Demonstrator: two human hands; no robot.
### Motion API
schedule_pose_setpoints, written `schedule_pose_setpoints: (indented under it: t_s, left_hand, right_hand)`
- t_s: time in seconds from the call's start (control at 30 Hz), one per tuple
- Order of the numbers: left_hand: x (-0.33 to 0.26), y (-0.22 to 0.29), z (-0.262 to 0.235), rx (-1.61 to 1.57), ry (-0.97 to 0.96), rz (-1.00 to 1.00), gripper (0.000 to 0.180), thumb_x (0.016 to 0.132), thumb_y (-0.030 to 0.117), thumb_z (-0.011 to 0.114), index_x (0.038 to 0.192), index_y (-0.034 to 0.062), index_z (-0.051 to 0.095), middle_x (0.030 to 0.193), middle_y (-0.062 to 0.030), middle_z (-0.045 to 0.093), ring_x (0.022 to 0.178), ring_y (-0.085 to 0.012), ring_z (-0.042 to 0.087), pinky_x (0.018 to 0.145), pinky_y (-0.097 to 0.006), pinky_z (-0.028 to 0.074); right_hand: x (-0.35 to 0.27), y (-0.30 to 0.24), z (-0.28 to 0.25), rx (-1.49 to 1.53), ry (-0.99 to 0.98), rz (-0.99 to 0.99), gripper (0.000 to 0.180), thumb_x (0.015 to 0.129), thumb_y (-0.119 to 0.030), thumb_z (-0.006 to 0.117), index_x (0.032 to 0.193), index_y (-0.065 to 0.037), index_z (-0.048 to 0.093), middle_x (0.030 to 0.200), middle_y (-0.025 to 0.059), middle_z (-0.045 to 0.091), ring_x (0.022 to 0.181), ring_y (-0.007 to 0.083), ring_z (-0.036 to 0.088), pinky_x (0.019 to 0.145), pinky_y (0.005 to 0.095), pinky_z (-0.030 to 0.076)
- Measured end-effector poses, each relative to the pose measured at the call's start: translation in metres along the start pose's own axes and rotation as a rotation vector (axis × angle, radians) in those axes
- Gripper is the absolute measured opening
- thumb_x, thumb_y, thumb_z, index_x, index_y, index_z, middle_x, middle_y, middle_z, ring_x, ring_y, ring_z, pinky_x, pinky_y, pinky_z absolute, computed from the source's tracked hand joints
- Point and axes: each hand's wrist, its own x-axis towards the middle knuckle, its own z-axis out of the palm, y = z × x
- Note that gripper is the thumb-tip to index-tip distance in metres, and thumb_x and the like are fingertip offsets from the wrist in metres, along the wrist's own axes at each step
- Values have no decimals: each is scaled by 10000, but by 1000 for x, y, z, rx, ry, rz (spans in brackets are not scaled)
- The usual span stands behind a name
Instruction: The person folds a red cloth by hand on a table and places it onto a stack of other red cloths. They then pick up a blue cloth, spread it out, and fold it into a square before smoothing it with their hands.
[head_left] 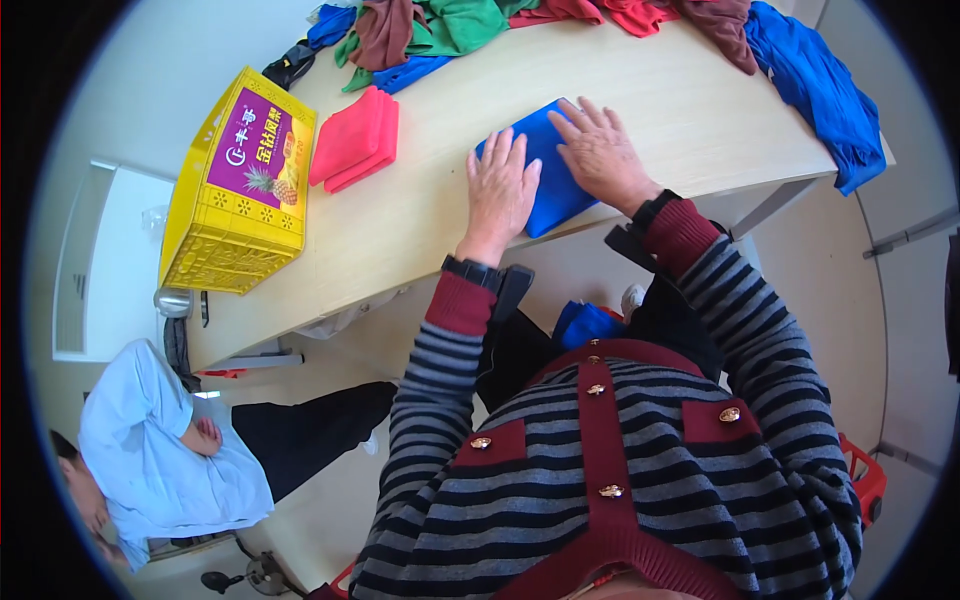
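Observation:
A blue folded cloth point(552, 180) lies flat near the front edge of the table. Both palms rest on it, fingers stretched out. My left hand point(498, 192) covers its left side, and my right hand point(606, 158) lies over its upper right part. Neither hand grips anything. To the left, two or more red folded cloths point(357, 140) sit in a small stack, apart from my hands.
A yellow box point(245, 190) with a purple panel stands on the table point(440, 240) at left. Loose green cloth point(460, 28) and other coloured cloths line the far edge. Blue cloth point(815, 90) hangs over the right corner. A person point(170, 440) in light blue sits at lower left.

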Motion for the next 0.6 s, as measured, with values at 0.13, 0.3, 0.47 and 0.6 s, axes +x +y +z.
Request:
schedule_pose_setpoints:
  t_s: [0.13, 0.3, 0.47, 0.6]
  left_hand:
    - [16, -5, 31, 7, 27, 13, 547, 1028, 363, 477, 1468, 39, 476, 1578, -168, 401, 1476, -344, 336, 1205, -575, 198]
    - [13, -12, 41, 79, -3, 12, 569, 1027, 378, 469, 1497, 58, 446, 1580, -161, 399, 1488, -336, 314, 1209, -571, 193]
    - [13, -13, 33, 46, -40, -29, 594, 1036, 403, 443, 1525, 67, 405, 1592, -160, 381, 1499, -338, 296, 1213, -572, 184]
    - [10, -18, 30, 10, -52, -79, 603, 1045, 418, 422, 1537, 71, 383, 1599, -168, 365, 1499, -350, 290, 1215, -579, 173]
  right_hand:
    - [15, -13, 21, 68, -112, -37, 514, 1029, -394, 446, 1453, -108, 501, 1483, 119, 506, 1422, 334, 404, 1143, 540, 324]
    - [11, -1, 34, -43, -117, -63, 514, 1036, -409, 429, 1457, -123, 504, 1496, 111, 497, 1432, 333, 394, 1147, 523, 330]
    - [16, 11, 31, 82, -164, 131, 530, 1050, -417, 403, 1496, -140, 473, 1557, 107, 442, 1447, 341, 376, 1180, 503, 304]
    - [14, 19, 28, 87, -187, 193, 544, 1053, -427, 387, 1521, -155, 438, 1559, 108, 441, 1450, 341, 377, 1187, 492, 298]
